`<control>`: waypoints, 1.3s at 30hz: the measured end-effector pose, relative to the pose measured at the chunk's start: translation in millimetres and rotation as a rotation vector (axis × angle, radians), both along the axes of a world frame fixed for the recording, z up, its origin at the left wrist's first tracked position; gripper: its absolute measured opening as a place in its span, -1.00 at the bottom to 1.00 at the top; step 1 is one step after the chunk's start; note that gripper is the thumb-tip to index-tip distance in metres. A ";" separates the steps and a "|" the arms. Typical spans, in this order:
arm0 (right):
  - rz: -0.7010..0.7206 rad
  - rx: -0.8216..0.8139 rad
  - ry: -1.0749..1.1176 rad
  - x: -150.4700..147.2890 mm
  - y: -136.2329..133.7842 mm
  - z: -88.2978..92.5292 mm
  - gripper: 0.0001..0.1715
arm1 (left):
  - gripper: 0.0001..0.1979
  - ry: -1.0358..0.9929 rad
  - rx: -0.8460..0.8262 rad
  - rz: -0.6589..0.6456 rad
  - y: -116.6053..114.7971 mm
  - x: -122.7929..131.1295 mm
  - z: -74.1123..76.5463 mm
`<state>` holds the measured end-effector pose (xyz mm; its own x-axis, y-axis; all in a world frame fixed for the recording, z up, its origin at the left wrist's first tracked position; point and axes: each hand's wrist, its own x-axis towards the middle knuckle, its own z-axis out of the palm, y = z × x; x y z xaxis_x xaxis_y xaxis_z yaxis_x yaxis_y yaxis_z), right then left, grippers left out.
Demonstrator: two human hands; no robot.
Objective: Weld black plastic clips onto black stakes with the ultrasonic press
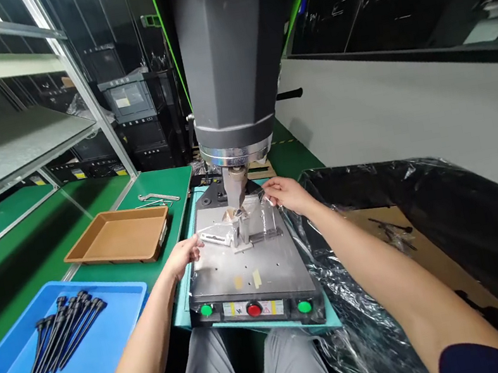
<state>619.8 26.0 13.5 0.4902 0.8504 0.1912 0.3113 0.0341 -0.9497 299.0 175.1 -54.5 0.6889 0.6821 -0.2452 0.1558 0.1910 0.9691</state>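
Observation:
A machine's metal horn points down over a grey base plate with a small metal fixture on it. Thin, clear plastic film spreads across the fixture beneath the horn; whether it is a bag or a single sheet, I cannot tell. At the film's left edge, my left hand is closed in a pinch beside the plate. My right hand pinches the film's upper right edge, close to the horn. Part of the fixture shows only through the film.
Green buttons and a red button line the base's front. To the left are a blue tray of black rod-like parts, a brown tray and a wrench. A plastic-lined box stands right.

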 end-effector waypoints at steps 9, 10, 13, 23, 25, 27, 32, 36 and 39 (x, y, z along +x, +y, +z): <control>-0.072 -0.164 0.159 2.0 8.8 -2.3 -0.92 | -0.36 -0.256 -0.109 -0.362 8.4 8.1 42.5; -0.081 -0.185 0.153 2.0 12.0 -4.4 -0.93 | -0.35 -0.232 -0.105 -0.361 10.3 12.9 44.3; -0.119 -0.230 0.125 6.0 21.9 -9.9 -0.96 | -0.36 -0.155 -0.074 -0.321 14.9 28.8 49.3; -0.114 -0.294 -0.092 45.6 26.0 -14.5 -0.83 | -0.57 -0.058 0.169 -0.037 37.2 79.3 59.8; -0.136 -0.308 -0.153 52.1 23.7 -19.1 -0.81 | -0.58 -0.037 0.215 -0.047 43.7 88.1 57.9; -0.161 -0.323 -0.215 56.3 22.0 -24.5 -0.80 | -0.59 -0.018 0.272 -0.054 48.9 95.5 54.7; -0.188 -0.362 -0.327 58.5 18.4 -35.8 -0.75 | -0.58 0.004 0.286 -0.058 54.0 103.9 47.6; -0.170 -0.385 -0.363 57.9 13.8 -42.6 -0.72 | -0.57 0.025 0.195 -0.108 53.0 99.5 46.8; -0.162 -0.395 -0.371 57.0 11.0 -46.8 -0.72 | -0.54 0.039 0.154 -0.099 50.7 92.9 48.4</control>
<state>676.8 37.0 -33.4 0.5810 0.8118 0.0585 0.5988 -0.3777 -0.7063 391.9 225.9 -6.0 0.7469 0.6427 -0.1707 0.2045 0.0222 0.9786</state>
